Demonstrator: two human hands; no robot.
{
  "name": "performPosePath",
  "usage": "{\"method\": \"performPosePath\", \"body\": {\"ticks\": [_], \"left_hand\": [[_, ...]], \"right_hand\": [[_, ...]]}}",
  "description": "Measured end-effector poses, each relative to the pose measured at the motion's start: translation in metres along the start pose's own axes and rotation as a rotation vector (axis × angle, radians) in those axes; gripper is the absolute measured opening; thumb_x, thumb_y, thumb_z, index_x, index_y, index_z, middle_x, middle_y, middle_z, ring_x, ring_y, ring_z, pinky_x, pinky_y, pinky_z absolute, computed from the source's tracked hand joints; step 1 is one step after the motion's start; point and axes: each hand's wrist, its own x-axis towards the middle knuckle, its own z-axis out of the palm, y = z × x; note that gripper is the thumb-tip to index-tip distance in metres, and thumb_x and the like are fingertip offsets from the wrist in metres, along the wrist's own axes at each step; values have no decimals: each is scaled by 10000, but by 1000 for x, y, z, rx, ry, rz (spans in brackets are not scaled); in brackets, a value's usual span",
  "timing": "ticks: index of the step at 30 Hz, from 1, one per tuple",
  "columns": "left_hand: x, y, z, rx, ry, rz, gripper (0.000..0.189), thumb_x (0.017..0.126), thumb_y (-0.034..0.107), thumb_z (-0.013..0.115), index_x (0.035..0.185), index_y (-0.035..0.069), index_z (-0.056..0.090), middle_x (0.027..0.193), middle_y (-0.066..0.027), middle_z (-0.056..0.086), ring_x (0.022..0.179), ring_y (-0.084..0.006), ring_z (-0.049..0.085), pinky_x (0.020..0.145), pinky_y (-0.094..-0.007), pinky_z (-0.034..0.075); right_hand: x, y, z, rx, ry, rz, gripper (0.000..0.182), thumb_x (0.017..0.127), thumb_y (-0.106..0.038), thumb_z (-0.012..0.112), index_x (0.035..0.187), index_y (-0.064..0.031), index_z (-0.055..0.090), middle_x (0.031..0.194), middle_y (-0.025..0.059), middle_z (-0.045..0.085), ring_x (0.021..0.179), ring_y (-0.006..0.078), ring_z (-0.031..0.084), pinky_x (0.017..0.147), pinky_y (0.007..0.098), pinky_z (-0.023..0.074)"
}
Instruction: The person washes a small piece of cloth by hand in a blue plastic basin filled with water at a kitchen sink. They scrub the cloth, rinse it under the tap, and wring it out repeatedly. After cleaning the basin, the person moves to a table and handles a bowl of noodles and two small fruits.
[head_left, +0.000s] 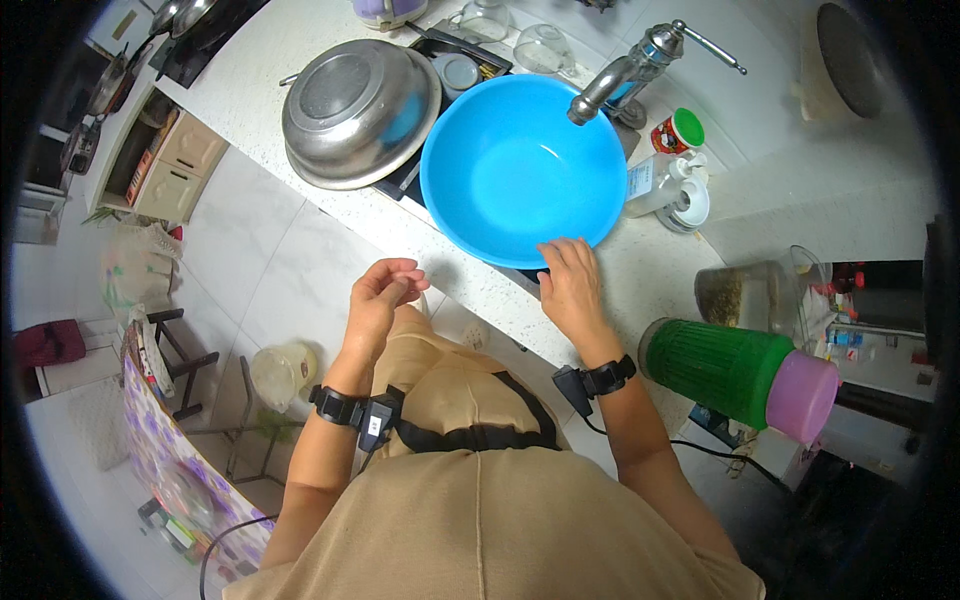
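A blue plastic basin (517, 172) sits over the sink under the tap, with no contents visible in it. My right hand (571, 289) is at its near rim, fingers reaching over the edge and thumb outside; whether it grips the rim I cannot tell. My left hand (384, 291) hangs in the air before the counter's front edge, fingers loosely bent, nothing seen in it. Left of the basin, an upturned stainless steel bowl (352, 112) rests on the counter. Above the basin's far right rim extends the spout of a chrome faucet (619, 79).
Right of the basin stand a pump bottle (652, 184), a white container (688, 206) and a green-lidded tub (679, 131). A green thermos (712, 371) with a pink cap is nearer me. Behind are glass cups (541, 49). A pale bucket (281, 375) stands on the floor.
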Motion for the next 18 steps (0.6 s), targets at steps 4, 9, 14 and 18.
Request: {"method": "performPosePath", "body": {"ticks": [4, 9, 14, 18], "left_hand": [[11, 3, 18, -2, -73, 4, 173, 858, 28, 471, 1009, 10, 556, 916, -86, 626, 846, -167, 614, 763, -275, 468], [31, 7, 28, 30, -186, 8, 190, 861, 5, 451, 1026, 0, 546, 929, -88, 619, 851, -167, 608, 772, -289, 472], [68, 20, 23, 32, -226, 45, 186, 876, 23, 448, 1034, -7, 541, 935, -84, 613, 852, -167, 598, 791, -306, 478], [103, 52, 16, 66, -265, 109, 181, 881, 48, 469, 1041, 11, 547, 939, -65, 611, 869, -159, 594, 786, -301, 478]], "right_hand": [[-2, 3, -12, 58, 76, 39, 306, 723, 4, 595, 1027, 19, 563, 1057, 163, 531, 1025, 320, 466, 948, 443, 340], [-2, 9, -15, 102, 146, 76, 296, 734, 15, 561, 1029, 9, 565, 1036, 157, 551, 959, 326, 493, 836, 397, 397], [21, 5, -16, 117, 170, 169, 238, 741, 10, 548, 975, -12, 583, 927, 141, 558, 888, 306, 506, 782, 388, 414], [39, 10, -16, 23, 214, 287, 103, 729, 33, 533, 805, -36, 533, 754, 112, 501, 702, 281, 504, 613, 366, 420]]}}
